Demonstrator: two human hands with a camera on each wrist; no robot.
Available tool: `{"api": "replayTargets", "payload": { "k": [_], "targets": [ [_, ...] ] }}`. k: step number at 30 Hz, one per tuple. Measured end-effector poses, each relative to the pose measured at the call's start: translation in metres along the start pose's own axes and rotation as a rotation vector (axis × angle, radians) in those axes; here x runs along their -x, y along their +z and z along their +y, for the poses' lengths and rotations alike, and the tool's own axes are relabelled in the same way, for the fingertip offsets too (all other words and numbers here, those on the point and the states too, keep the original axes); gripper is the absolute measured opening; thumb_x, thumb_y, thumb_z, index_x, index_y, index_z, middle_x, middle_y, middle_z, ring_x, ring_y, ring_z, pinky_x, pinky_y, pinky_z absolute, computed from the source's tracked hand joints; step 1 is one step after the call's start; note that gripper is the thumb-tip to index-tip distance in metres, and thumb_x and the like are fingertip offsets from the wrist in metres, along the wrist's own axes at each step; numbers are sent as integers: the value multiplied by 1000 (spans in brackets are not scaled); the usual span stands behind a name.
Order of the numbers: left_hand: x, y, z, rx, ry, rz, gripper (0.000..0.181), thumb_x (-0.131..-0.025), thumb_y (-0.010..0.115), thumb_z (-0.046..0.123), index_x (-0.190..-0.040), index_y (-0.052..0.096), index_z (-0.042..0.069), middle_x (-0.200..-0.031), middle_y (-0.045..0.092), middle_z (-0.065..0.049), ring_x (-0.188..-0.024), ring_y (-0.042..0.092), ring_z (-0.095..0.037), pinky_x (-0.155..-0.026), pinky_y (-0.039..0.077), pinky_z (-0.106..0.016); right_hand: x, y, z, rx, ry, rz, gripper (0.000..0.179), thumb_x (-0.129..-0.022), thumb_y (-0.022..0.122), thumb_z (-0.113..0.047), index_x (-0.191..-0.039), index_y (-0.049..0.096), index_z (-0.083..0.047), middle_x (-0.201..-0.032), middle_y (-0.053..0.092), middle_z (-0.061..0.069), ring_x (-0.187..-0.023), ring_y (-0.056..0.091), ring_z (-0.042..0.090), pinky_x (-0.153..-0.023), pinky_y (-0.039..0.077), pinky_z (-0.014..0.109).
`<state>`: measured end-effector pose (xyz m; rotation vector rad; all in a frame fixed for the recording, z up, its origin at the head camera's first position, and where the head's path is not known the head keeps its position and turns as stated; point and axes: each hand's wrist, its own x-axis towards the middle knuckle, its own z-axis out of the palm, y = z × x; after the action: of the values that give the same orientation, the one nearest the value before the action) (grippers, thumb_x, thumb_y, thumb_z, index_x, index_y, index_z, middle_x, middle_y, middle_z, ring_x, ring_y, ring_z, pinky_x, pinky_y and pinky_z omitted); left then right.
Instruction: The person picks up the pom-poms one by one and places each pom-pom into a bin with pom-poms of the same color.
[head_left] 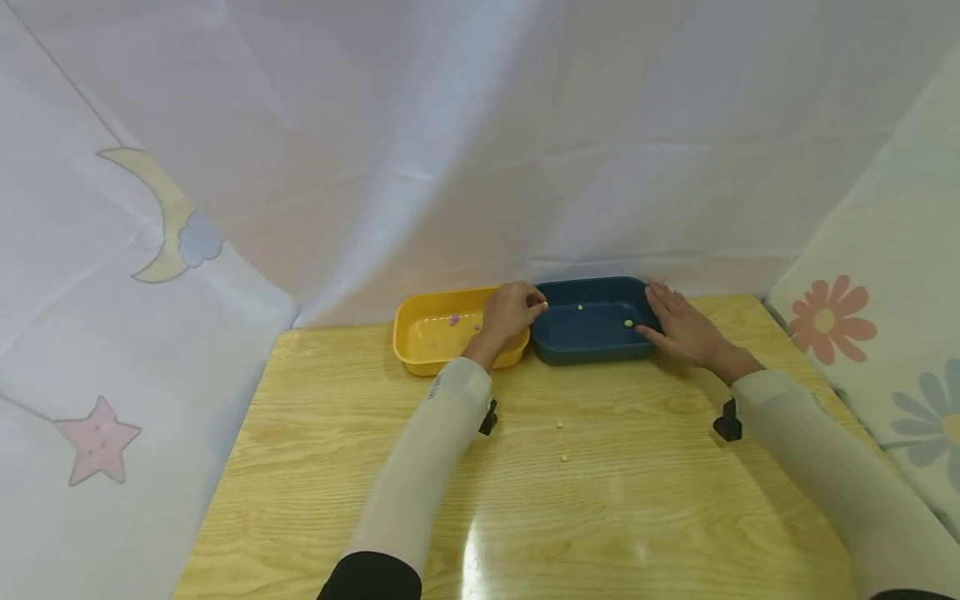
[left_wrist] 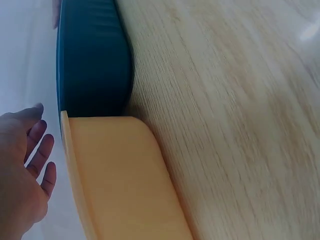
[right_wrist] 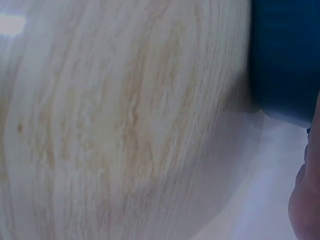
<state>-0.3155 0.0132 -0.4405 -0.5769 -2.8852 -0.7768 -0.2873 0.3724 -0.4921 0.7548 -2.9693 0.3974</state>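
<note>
My left hand (head_left: 512, 312) reaches over the right end of a yellow tray (head_left: 420, 367), fingertips at the left rim of a dark blue tray (head_left: 600, 355). Thumb and forefinger pinch a small pale ball (head_left: 545, 304) there. Its other fingers curl loosely in the left wrist view. At the blue tray's right end, my right hand (head_left: 686, 332) rests along the rim with straight fingers. Inside the blue tray lie two yellow-green balls, a bigger one (head_left: 628, 323) by my right thumb and a smaller one (head_left: 580, 307). Small pink pieces (head_left: 454, 319) lie in the yellow tray.
Two more small yellow balls, one nearer the trays (head_left: 559, 425) and one closer to me (head_left: 565, 458), lie on the wooden table (head_left: 337, 467). Both trays stand side by side at its back edge, against a printed cloth (head_left: 450, 167).
</note>
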Motion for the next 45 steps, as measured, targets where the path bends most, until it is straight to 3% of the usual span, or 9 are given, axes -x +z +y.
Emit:
{"api": "replayTargets", "payload": {
  "k": [9, 14, 19, 27, 33, 39, 45],
  "targets": [
    [-7, 6, 3, -62, -75, -2, 19, -102, 73, 36, -115, 83, 26, -107, 79, 11, -92, 71, -9, -71, 56, -26, -2, 0, -1, 23, -8, 10, 86, -111, 50, -45, -165, 14, 11, -172, 10, 34, -160, 11, 50, -130, 8, 61],
    [-9, 7, 5, -71, -31, 38, 27, -102, 73, 37, -124, 81, 23, -106, 79, 9, -93, 69, -10, -66, 54, -23, -2, 1, -1, 19, -11, 13, 86, -111, 49, -46, -164, 14, 12, -172, 10, 35, -160, 11, 51, -130, 8, 61],
    [-7, 6, 4, -73, 12, 86, 30, -100, 76, 36, -125, 80, 20, -106, 77, 6, -98, 66, -13, -71, 54, -24, -2, 0, -2, 7, -8, 13, 86, -111, 50, -45, -164, 14, 12, -172, 9, 34, -160, 10, 50, -130, 8, 62],
    [4, -3, 0, -76, 86, 85, 30, -101, 75, 38, -125, 80, 22, -110, 76, 6, -101, 67, -14, -69, 54, -24, -1, -1, -3, 5, -17, 19, 86, -112, 49, -45, -165, 13, 12, -172, 9, 35, -160, 9, 50, -129, 8, 63],
    [18, -8, -2, -108, 185, 71, 32, -100, 74, 42, -125, 80, 23, -111, 76, 5, -97, 67, -12, -64, 52, -22, 0, 0, -1, 11, -16, 17, 85, -111, 51, -43, -165, 13, 12, -172, 9, 35, -160, 9, 50, -130, 8, 63],
    [34, -6, -2, -62, 344, 132, 27, -96, 81, 34, -117, 82, 17, -104, 77, -2, -86, 68, -15, -65, 55, -27, 1, -1, 0, 8, -16, 16, 86, -111, 50, -44, -165, 13, 12, -172, 10, 35, -160, 10, 50, -130, 8, 62],
    [55, -3, 2, -62, 472, 113, 27, -94, 83, 32, -115, 83, 15, -100, 77, 0, -81, 67, -13, -66, 53, -23, 0, -1, 0, 13, -19, 17, 86, -111, 50, -44, -165, 12, 11, -172, 9, 35, -160, 10, 50, -130, 8, 63]
  ]
}}
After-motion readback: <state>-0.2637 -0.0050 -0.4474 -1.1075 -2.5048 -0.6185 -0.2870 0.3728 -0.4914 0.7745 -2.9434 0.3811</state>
